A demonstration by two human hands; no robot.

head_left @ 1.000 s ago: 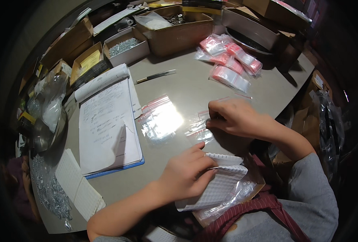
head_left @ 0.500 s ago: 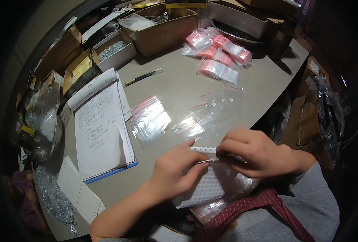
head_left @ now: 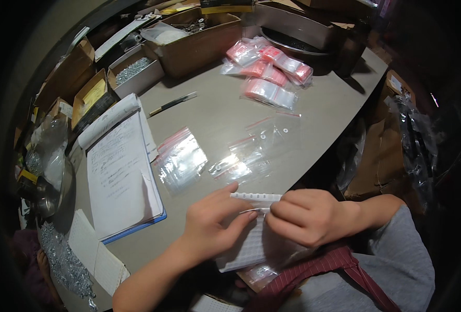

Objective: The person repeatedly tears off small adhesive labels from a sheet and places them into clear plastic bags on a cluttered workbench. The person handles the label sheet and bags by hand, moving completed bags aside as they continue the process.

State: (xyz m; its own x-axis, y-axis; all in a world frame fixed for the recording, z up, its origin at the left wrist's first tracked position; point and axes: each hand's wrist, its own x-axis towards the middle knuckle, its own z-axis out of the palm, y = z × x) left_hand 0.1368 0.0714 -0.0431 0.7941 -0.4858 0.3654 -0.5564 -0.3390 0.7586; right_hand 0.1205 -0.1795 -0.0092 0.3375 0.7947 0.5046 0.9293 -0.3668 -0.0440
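Note:
A white sheet of small stickers (head_left: 243,245) is folded over near the table's front edge, its rows of little labels showing. My left hand (head_left: 215,221) pinches its fold between thumb and fingers. The curled fingers of my right hand (head_left: 311,216) press together at the sheet's right side; their tips are partly hidden. Beyond them several clear zip bags (head_left: 251,148) lie spread out, some with a small round white sticker. Left of these is a stack of clear zip bags (head_left: 182,158) with red seal lines.
Bundled zip bags (head_left: 272,67) are piled at the back. A clipboard with written pages (head_left: 118,171) and a pen (head_left: 173,104) lie to the left. Boxes of metal parts (head_left: 131,70) line the far edge. A bag of screws (head_left: 66,265) is at lower left, near another person's hand (head_left: 43,262).
The whole view has shifted slightly, so the table items sit further left. Both hands stay on the sticker sheet, with my right fingers curled closer together over its edge.

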